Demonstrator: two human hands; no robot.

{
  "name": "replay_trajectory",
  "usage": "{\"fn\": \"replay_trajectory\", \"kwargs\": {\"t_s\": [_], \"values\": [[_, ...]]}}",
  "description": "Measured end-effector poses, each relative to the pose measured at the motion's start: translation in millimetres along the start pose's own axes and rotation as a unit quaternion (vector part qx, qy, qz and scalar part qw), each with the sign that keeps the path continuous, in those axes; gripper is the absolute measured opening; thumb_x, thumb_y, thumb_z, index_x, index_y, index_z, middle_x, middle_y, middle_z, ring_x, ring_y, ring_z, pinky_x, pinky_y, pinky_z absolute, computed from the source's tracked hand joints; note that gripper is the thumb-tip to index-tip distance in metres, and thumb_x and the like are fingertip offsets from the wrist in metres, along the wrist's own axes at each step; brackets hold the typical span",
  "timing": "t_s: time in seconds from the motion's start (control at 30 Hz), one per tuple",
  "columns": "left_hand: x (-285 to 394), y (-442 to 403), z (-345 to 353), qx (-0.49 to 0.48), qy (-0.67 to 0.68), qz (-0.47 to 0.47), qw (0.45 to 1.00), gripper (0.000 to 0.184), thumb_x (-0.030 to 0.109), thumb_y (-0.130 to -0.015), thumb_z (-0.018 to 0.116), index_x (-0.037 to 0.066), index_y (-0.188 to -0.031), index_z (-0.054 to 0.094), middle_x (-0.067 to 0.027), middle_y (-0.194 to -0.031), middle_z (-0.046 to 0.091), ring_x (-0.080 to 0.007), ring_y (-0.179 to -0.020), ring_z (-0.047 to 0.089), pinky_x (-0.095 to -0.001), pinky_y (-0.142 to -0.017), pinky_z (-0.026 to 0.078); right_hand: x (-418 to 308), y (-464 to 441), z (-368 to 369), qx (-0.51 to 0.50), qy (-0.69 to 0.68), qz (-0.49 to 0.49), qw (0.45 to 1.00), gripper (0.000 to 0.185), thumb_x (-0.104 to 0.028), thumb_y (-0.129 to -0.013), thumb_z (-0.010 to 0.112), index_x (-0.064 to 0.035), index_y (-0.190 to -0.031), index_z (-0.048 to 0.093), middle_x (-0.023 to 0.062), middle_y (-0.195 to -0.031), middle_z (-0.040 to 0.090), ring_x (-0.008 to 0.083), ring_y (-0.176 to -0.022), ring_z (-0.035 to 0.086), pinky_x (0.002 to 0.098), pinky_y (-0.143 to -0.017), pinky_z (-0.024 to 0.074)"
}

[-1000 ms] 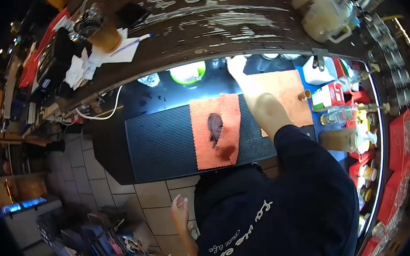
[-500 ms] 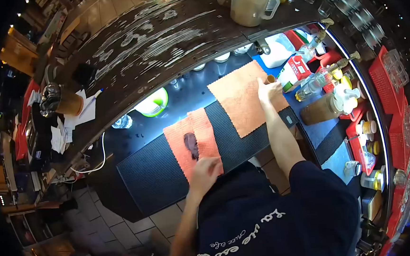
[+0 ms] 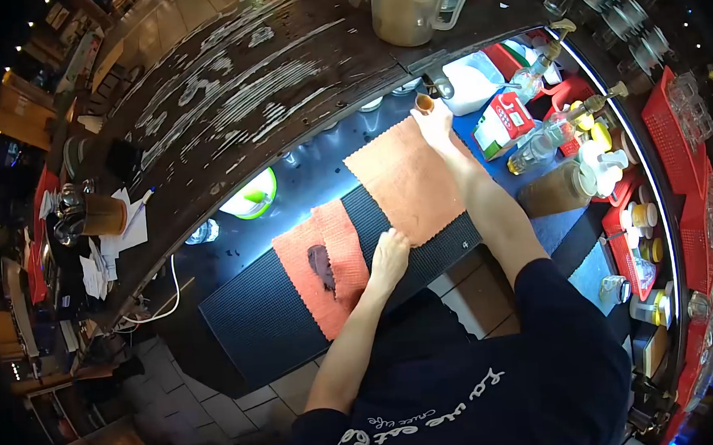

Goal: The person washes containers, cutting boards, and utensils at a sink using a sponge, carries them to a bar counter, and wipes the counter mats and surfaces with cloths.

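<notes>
My right hand (image 3: 435, 126) is closed around a small brown cup (image 3: 424, 104) with a round open rim, at the far corner of a light orange cloth (image 3: 407, 182). The cloth lies flat, with zigzag edges. At its near edge, my left hand (image 3: 391, 257) is closed with fingertips on the fabric. To the left lies a coral cloth (image 3: 346, 252), one side folded over, with a dark purplish patch (image 3: 320, 266) on it; whether that is a stain or an object, I cannot tell. Both cloths rest on a black ribbed mat (image 3: 251, 312).
A white-and-green round container (image 3: 253, 195) and a clear glass (image 3: 202, 231) stand behind the mat. Cartons, bottles and a brown-filled jug (image 3: 557, 189) crowd the right side. On the raised wooden counter (image 3: 231, 91) stands a large plastic pitcher (image 3: 408, 8).
My left hand has moved right, from the coral cloth to the light orange cloth's near edge. My right hand has carried the brown cup farther away and left. The view has shifted slightly.
</notes>
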State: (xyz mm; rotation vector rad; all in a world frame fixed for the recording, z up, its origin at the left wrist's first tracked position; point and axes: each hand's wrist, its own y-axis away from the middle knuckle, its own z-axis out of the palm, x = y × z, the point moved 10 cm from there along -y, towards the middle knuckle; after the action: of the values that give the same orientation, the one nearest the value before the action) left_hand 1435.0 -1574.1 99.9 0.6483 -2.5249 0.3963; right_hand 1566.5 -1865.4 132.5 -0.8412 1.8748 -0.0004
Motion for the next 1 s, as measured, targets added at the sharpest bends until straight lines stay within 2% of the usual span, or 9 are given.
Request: {"fn": "replay_trajectory", "kwargs": {"t_s": [0.17, 0.33, 0.47, 0.57, 0.63, 0.7, 0.83, 0.97, 1.0], "values": [[6, 10, -8, -0.024, -0.061, -0.045, 0.997, 0.02, 0.012, -0.079, 0.064, 0.003, -0.096, 0.065, -0.009, -0.091, 0.058, -0.0284, -0.086, 0.053, -0.0343, -0.08, 0.044, -2, -16, 56, -0.052, 0.028, 0.058, 0.997, 0.041, -0.016, -0.067, 0.082, -0.0026, -0.102, 0.065, 0.0124, -0.092, 0.071, 0.0294, -0.08, 0.067, 0.0341, -0.079, 0.0525], [17, 14, -24, 0.035, 0.038, -0.104, 0.993, 0.013, 0.013, -0.078, 0.067, 0.005, -0.088, 0.066, -0.0099, -0.092, 0.058, -0.0261, -0.09, 0.054, -0.0337, -0.08, 0.044, 38, 3, 103, -0.17, -0.001, 0.149, 0.974, 0.044, -0.014, -0.067, 0.08, -0.0003, -0.106, 0.063, 0.0158, -0.1, 0.069, 0.03, -0.09, 0.066, 0.0343, -0.086, 0.0507], [-2, 14, -25, 0.068, 0.136, -0.111, 0.982, 0.02, 0.006, -0.074, 0.071, 0.003, -0.094, 0.066, -0.0101, -0.089, 0.059, -0.0291, -0.086, 0.054, -0.0364, -0.08, 0.046, -2, 36, 43, 0.074, 0.038, -0.019, 0.996, 0.046, -0.01, -0.067, 0.078, -0.0008, -0.11, 0.061, 0.0184, -0.112, 0.064, 0.033, -0.102, 0.061, 0.0384, -0.094, 0.0464], [-10, 8, -13, 0.058, 0.132, -0.112, 0.983, 0.019, 0.009, -0.075, 0.071, 0.003, -0.093, 0.067, -0.0111, -0.09, 0.06, -0.0293, -0.084, 0.055, -0.0364, -0.078, 0.047, -19, 87, -40, 0.136, 0.211, -0.057, 0.966, 0.043, -0.014, -0.075, 0.07, -0.0049, -0.117, 0.059, 0.0183, -0.116, 0.059, 0.037, -0.107, 0.053, 0.0464, -0.093, 0.043], [-18, 2, -7, 0.059, 0.121, -0.124, 0.983, 0.019, 0.013, -0.075, 0.071, 0.004, -0.092, 0.067, -0.0121, -0.091, 0.06, -0.0295, -0.083, 0.055, -0.0364, -0.076, 0.047, -18, 117, -108, 0.129, 0.371, 0.058, 0.918, 0.039, -0.016, -0.08, 0.066, -0.0068, -0.117, 0.059, 0.0185, -0.113, 0.058, 0.0364, -0.103, 0.053, 0.0461, -0.089, 0.0436], [-17, -8, -9, 0.085, 0.095, -0.089, 0.988, 0.017, 0.012, -0.076, 0.07, 0.004, -0.09, 0.067, -0.0124, -0.089, 0.061, -0.0299, -0.082, 0.056, -0.0364, -0.076, 0.047, 23, 136, -141, 0.157, 0.437, 0.137, 0.875, 0.032, -0.016, -0.082, 0.064, -0.0093, -0.113, 0.061, 0.0164, -0.11, 0.058, 0.0351, -0.096, 0.054, 0.0461, -0.085, 0.0442], [-8, -20, -26, 0.176, 0.004, -0.005, 0.984, 0.012, 0.009, -0.077, 0.068, 0.002, -0.087, 0.065, -0.0132, -0.084, 0.061, -0.0309, -0.078, 0.056, -0.0365, -0.075, 0.047, 75, 149, -162, 0.121, 0.334, 0.073, 0.932, 0.019, -0.013, -0.082, 0.064, -0.0079, -0.1, 0.061, 0.0135, -0.097, 0.059, 0.0326, -0.085, 0.054, 0.0442, -0.078, 0.0443], [-11, -24, -16, 0.06, 0.123, 0.032, 0.99, 0.009, 0.006, -0.078, 0.065, -0.001, -0.081, 0.06, -0.015, -0.081, 0.065, -0.0337, -0.073, 0.059, -0.0387, -0.071, 0.048, 73, 139, -158, 0.042, 0.275, 0.005, 0.961, 0.008, -0.008, -0.083, 0.063, -0.0041, -0.09, 0.06, 0.0126, -0.088, 0.062, 0.0317, -0.083, 0.056, 0.0397, -0.078, 0.0453], [-19, -17, -8, 0.006, 0.132, -0.034, 0.991, 0.008, 0.005, -0.08, 0.063, -0.002, -0.081, 0.059, -0.0153, -0.079, 0.065, -0.0336, -0.069, 0.059, -0.0392, -0.067, 0.048, 65, 138, -156, 0.037, 0.27, -0.002, 0.962, 0.008, -0.008, -0.083, 0.063, -0.0041, -0.09, 0.06, 0.0126, -0.088, 0.062, 0.0317, -0.083, 0.056, 0.0397, -0.078, 0.0453]]}}
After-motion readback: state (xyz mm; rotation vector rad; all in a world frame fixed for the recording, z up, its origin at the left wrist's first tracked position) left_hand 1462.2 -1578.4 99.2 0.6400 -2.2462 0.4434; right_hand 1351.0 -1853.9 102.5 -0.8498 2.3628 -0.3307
